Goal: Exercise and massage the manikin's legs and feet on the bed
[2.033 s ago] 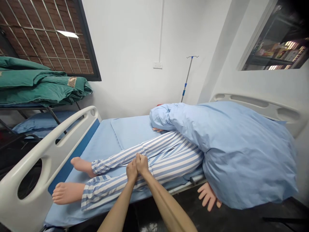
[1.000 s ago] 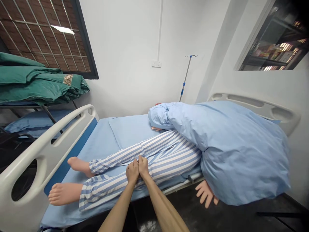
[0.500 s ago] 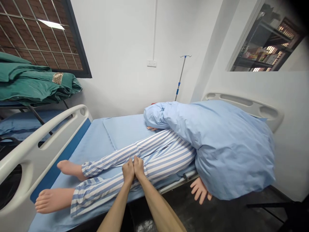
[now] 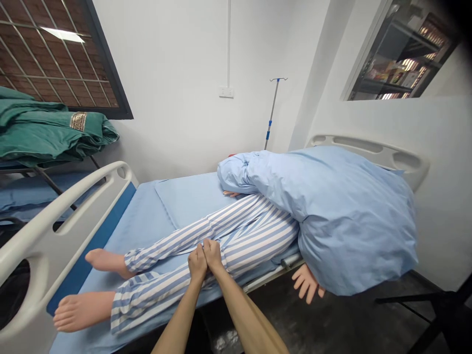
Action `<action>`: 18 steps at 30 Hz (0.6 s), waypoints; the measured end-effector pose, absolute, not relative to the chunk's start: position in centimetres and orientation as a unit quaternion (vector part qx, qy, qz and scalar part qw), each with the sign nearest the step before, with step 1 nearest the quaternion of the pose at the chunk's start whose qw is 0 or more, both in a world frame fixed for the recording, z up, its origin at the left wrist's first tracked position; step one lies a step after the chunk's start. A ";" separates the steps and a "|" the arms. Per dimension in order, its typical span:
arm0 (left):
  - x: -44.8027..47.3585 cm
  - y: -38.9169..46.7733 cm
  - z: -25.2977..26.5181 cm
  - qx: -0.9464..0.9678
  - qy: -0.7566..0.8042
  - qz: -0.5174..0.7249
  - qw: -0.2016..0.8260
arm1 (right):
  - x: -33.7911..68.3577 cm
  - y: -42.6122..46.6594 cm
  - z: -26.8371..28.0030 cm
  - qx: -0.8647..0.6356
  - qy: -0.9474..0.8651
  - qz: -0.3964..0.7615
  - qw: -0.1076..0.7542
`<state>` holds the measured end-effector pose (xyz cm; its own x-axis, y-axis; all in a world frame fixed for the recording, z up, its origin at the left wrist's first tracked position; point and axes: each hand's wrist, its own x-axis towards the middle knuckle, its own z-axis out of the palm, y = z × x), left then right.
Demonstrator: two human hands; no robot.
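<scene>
My left hand [image 4: 198,261] and my right hand [image 4: 213,253] are side by side and touching, both closed, at the knee of the manikin's near leg. Their fingers are curled into the cloth of the blue-and-white striped trousers [image 4: 258,244]; the fingertips are hidden. The manikin lies on its back, with bare feet [image 4: 84,309] to the left. A light blue quilt [image 4: 354,211] covers its upper body and head. From under the quilt one manikin hand [image 4: 308,283] hangs past the near bed edge, and the other [image 4: 231,193] shows at the far side.
The bed has a light blue sheet [image 4: 184,196], a pale footboard [image 4: 92,184] at left and a headboard [image 4: 409,162] at right. An IV pole [image 4: 272,113] stands behind it. Green cloth [image 4: 55,132] is heaped on another bed at left. Black metal legs [image 4: 438,305] stand at lower right.
The camera view has shifted slightly, so the walls and bed sit a little differently. Both hands stay closed together at the same knee, and the manikin and quilt look unmoved.
</scene>
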<state>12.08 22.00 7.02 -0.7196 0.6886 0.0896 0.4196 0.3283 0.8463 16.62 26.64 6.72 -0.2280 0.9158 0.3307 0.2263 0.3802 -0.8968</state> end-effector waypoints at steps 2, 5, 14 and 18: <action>12.0 22.1 7.4 0.331 0.794 0.484 0.160 | 16.7 26.5 6.4 -0.407 -0.702 0.365 0.457; 12.1 23.0 8.5 0.283 0.788 0.517 0.179 | 16.7 26.6 6.3 -0.413 -0.682 0.387 0.463; 12.4 24.1 8.2 0.351 0.800 0.475 0.109 | 16.8 27.2 6.2 -0.417 -0.630 0.441 0.485; 12.3 23.4 7.0 0.406 0.825 0.384 0.080 | 17.0 27.2 6.8 -0.434 -0.624 0.447 0.471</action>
